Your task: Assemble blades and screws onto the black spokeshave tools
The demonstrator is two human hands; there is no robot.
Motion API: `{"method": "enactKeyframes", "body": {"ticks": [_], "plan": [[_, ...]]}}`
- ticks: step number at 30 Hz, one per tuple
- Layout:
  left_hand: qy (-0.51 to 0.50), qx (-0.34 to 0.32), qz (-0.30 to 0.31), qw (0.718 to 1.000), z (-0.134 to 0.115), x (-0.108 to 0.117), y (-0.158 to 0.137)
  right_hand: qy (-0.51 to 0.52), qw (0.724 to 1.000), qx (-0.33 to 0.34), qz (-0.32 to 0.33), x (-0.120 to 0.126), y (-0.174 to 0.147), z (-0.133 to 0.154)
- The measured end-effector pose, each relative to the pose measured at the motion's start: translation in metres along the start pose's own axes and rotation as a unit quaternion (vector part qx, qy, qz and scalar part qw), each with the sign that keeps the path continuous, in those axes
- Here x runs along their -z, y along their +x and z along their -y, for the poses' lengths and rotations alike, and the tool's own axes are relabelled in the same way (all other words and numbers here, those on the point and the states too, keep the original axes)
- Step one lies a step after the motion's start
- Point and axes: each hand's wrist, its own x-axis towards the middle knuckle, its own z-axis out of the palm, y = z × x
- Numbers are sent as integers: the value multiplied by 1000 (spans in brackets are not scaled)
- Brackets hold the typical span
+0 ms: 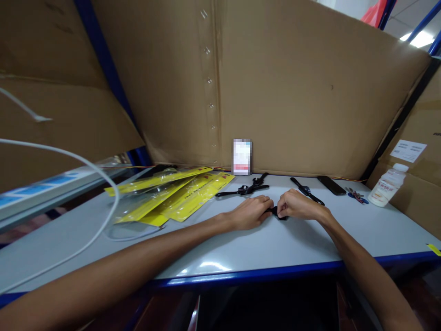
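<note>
In the middle of the table, a small black wristwatch (274,211) lies largely hidden under my fingers. My left hand (253,212) has its fingers closed on one end of it. From the other side, my right hand (296,204) grips it with bent fingers. Just behind my hands lie more black wristwatches (243,190), two of them close together with straps spread. Another black watch (306,190) rests beyond my right hand.
Yellow cards in clear packaging (186,197) lie fanned at left, beside a white cable (118,197). A lit phone (242,157) leans on the cardboard wall (275,92). To the right are a dark phone (331,185), scissors (357,196) and a white bottle (387,186).
</note>
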Motion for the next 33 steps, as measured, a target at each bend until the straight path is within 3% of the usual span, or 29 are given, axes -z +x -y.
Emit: {"method": "enactKeyframes", "body": {"ticks": [7,14,19,25,29,33], "plan": [[4,-4,-1,1000,2,-2,0,16,999,-48,-20,-2,0,0],[3,5,5,1000,0,1,1,62,996,-29,53,8,-9,-10],[8,12,10,1000,-2,1,1,-30,998,-48,23,5,-6,-2],[-7,9,5,1000,0,0,0,-165,982,-90,24,-1,-4,16],[-11,2,1,1000,1,0,-1,-137,987,-83,9,1,-6,12],[-12,-6,0,1000,1,0,-1,-28,999,-15,16,9,-11,1]]}}
